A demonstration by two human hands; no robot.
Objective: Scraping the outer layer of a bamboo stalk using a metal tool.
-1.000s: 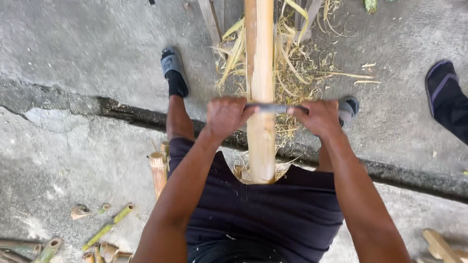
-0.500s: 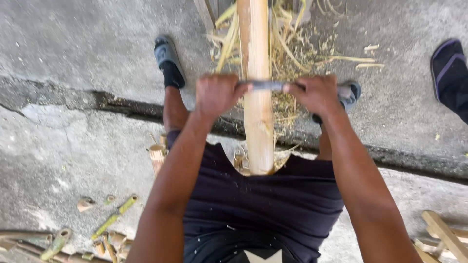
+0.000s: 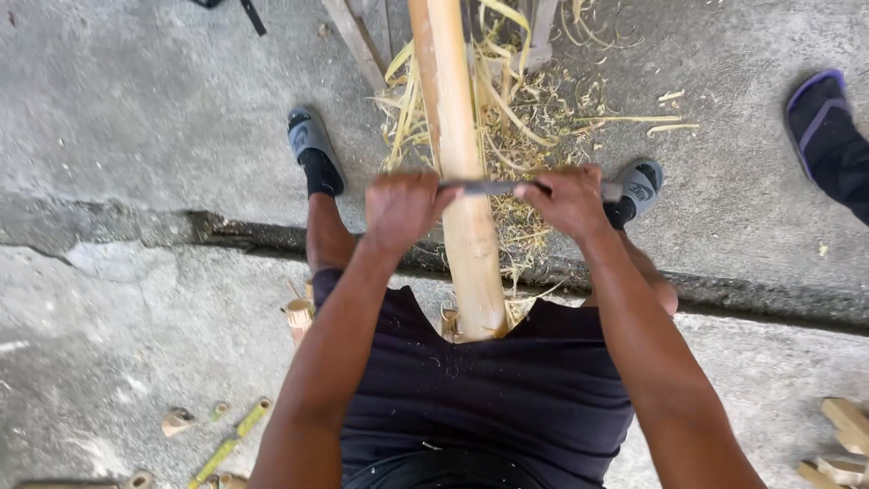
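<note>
Spanning the stiff, smooth pole [image 3: 462,181], a blade [image 3: 493,188] is gripped at both ends by the closed left hand [image 3: 403,206] and right hand [image 3: 570,201], shavings [image 3: 534,118] strewn on the floor [image 3: 136,109].

Smooth, pale matt wooden pole [image 3: 466,217]; dull grey metal blade [image 3: 493,187]; dry fibrous shavings [image 3: 534,118]; rough, cracked concrete floor [image 3: 136,136].

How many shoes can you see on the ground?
3. One grey slipper sits left of the bamboo pole. A second grey slipper is right of it, partly behind the right hand. A blue-edged shoe, someone else's, is at the right edge. Its partner is out of view.
</note>
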